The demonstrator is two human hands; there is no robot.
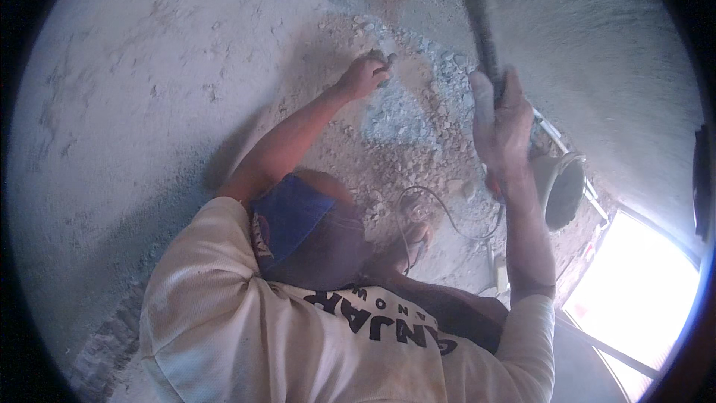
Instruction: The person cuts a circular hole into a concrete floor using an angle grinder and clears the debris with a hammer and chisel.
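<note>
Here, left to right: plaster wall [149, 67], rough and grey; left hand [363, 75] closed around chisel [385, 62], tip set against chipped patch [403, 112]; right hand [501, 123] gripping hammer [477, 0] handle, head raised above; bucket [563, 190] lower right, near bright window [641, 291].

A single fisheye head view looks steeply along the person's own chest and arms at a rough wall [149, 67] close ahead; the rim bends and darkens.
</note>
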